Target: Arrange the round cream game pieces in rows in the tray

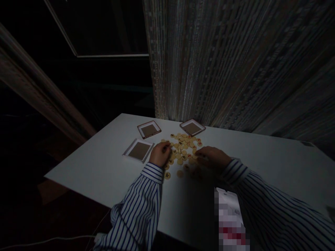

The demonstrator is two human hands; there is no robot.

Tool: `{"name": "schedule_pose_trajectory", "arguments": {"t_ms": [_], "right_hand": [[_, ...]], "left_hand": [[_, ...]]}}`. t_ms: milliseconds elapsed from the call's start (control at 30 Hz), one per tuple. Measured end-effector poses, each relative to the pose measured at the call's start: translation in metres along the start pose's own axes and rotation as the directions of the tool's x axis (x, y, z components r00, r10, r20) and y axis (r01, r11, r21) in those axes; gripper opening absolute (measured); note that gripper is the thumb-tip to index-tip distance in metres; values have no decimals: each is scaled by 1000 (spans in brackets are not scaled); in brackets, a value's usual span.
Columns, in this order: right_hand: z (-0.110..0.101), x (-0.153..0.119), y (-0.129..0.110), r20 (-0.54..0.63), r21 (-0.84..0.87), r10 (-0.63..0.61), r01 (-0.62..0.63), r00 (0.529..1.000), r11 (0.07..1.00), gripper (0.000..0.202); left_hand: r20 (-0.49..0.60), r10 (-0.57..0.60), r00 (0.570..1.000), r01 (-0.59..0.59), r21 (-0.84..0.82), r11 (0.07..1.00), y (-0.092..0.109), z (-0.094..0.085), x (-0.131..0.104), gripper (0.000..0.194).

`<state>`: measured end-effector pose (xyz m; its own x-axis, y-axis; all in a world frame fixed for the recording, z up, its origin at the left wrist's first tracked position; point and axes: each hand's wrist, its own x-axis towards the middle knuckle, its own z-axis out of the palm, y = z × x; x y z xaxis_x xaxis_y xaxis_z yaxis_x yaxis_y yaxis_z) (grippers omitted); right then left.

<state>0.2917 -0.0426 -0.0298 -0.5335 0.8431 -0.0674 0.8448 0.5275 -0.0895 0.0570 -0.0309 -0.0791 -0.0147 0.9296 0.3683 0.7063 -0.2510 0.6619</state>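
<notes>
Round, pale yellow Chinese chess pieces (184, 157) lie in a loose heap on the white table (99, 157), some showing black or red characters. At the heap's left edge is my left hand (160, 153), its fingers curled in toward the thumb; whatever they may hold is hidden. My right hand (214, 157) reaches in from the right with fingers stretched out over the right side of the heap. Its fingertips are beside the pieces, and I see nothing held in it. One piece (167, 175) with a black character lies nearer to me, by my left wrist.
Three shallow square boxes or lids stand around the heap: a light one (126, 156) at left, a dark-rimmed one (158, 132) behind it, another (204, 129) at back right. A lit phone (230, 205) lies near the front edge. Striped curtains (188, 69) hang behind the table.
</notes>
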Motion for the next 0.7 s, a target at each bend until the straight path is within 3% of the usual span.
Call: {"name": "schedule_pose_trajectory", "arguments": {"t_ms": [333, 700], "right_hand": [[7, 62, -23, 51, -86, -58, 62, 997, 994, 33], [15, 81, -24, 99, -86, -83, 91, 992, 992, 30]], "left_hand": [[-54, -7, 998, 9, 28, 1000, -7, 4, -4, 18], [-38, 21, 999, -19, 53, 998, -3, 6, -5, 15]]}}
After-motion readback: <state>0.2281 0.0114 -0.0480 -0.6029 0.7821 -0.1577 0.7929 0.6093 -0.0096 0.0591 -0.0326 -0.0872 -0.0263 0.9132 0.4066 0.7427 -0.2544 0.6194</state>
